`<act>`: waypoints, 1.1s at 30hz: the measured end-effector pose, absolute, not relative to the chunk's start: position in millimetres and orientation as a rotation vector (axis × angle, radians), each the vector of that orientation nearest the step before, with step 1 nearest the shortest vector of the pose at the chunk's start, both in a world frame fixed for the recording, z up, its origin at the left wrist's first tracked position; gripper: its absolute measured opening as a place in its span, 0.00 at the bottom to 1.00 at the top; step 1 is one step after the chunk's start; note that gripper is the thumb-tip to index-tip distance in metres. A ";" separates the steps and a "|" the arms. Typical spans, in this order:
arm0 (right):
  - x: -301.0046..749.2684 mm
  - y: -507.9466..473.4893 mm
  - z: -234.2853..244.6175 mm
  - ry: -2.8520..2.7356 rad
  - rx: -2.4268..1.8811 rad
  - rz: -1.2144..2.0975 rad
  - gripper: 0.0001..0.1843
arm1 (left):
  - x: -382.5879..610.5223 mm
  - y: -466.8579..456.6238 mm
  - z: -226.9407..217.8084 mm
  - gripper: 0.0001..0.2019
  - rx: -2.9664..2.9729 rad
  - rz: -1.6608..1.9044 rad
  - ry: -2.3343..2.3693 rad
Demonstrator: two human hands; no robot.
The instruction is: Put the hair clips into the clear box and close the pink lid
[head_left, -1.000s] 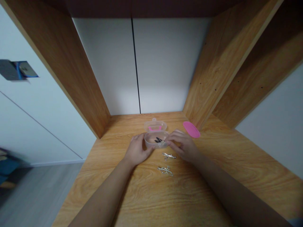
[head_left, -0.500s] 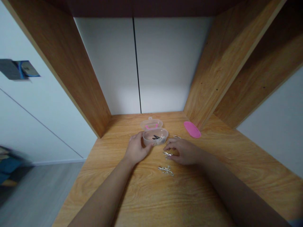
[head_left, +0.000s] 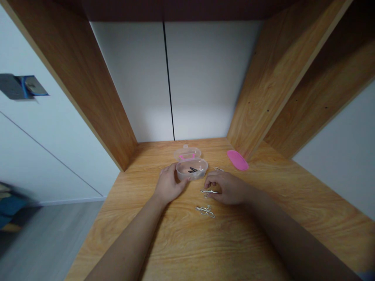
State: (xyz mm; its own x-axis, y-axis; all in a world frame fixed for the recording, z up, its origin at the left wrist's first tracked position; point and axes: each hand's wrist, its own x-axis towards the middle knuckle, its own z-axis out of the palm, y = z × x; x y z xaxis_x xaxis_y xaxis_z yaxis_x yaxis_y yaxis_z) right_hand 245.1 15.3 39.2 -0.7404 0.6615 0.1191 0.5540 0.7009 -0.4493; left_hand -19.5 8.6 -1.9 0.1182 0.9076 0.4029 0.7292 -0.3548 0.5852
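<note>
My left hand [head_left: 170,184] wraps the left end of a clear plastic box [head_left: 191,170], whose lid is open. Black hair clips [head_left: 192,169] lie inside the box. Its clear hinged lid [head_left: 187,154], with a pink mark, rests flat behind it. My right hand [head_left: 227,188] sits to the right of the box, fingertips curled down onto a silver hair clip [head_left: 209,191]. Whether it grips that clip is hard to see. A second silver clip [head_left: 205,211] lies nearer me, and a third [head_left: 218,169] lies just beyond my right hand.
A pink oval lid [head_left: 237,160] lies at the back right of the wooden desktop [head_left: 164,242]. Wooden side panels [head_left: 96,105] and a white back panel [head_left: 134,78] enclose the desk. A grey floor [head_left: 49,238] shows at the lower left.
My right hand has moved from the box's right end down and right onto the silver clip. The box has shifted slightly back and left, and a third clip has come into view.
</note>
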 end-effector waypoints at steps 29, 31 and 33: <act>227.9 5.3 30.8 -2.605 -0.872 1.109 0.13 | -19.4 7.4 0.7 0.26 2.144 1.077 1.623; 228.6 5.0 32.1 -2.612 -0.891 1.082 0.15 | -19.3 7.1 1.6 0.26 2.141 1.066 1.621; 229.0 3.7 33.5 -2.617 -0.905 1.024 0.15 | -19.2 7.1 1.7 0.26 2.138 1.066 1.617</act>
